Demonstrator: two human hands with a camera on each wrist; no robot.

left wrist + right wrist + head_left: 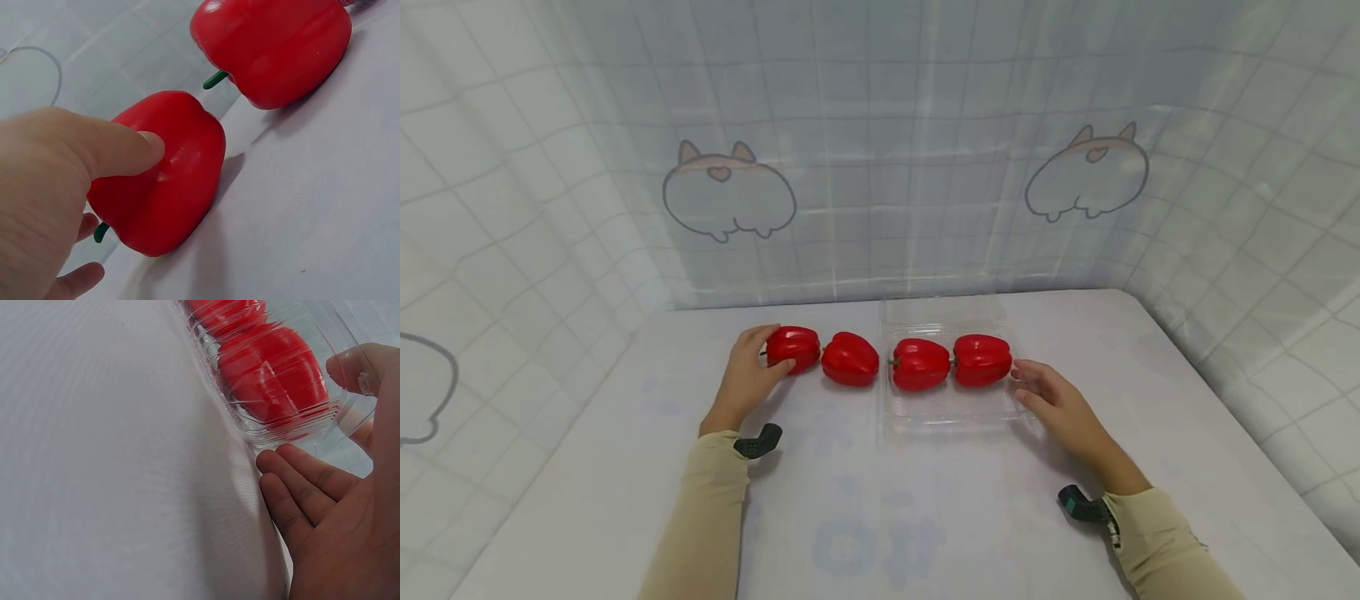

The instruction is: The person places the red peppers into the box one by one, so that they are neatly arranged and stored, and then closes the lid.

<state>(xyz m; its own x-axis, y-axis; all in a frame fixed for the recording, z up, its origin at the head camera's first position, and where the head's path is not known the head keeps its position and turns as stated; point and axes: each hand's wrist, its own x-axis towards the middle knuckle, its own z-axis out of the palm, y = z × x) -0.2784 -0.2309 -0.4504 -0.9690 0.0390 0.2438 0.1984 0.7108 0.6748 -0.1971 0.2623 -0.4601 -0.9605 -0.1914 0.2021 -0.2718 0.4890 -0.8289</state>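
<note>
My left hand (751, 373) grips a red bell pepper (187, 187) at the left end of the row, thumb on its near side and fingers reaching round behind. A second red bell pepper (850, 360) lies on the table just right of it. Two more, a left pepper (921, 365) and a right pepper (982, 360), lie side by side in a clear plastic container (955, 407). At the container's right end is my right hand (1060, 408), its fingers spread and fairly straight against or very near the wall; exact contact is unclear.
The container's clear lid (943, 310) stands folded back behind it. A pale cloth covers the table (850, 500), and a grid-patterned curtain (887, 167) hangs behind and at both sides. Dark devices are strapped to the left wrist (758, 442) and the right wrist (1086, 507).
</note>
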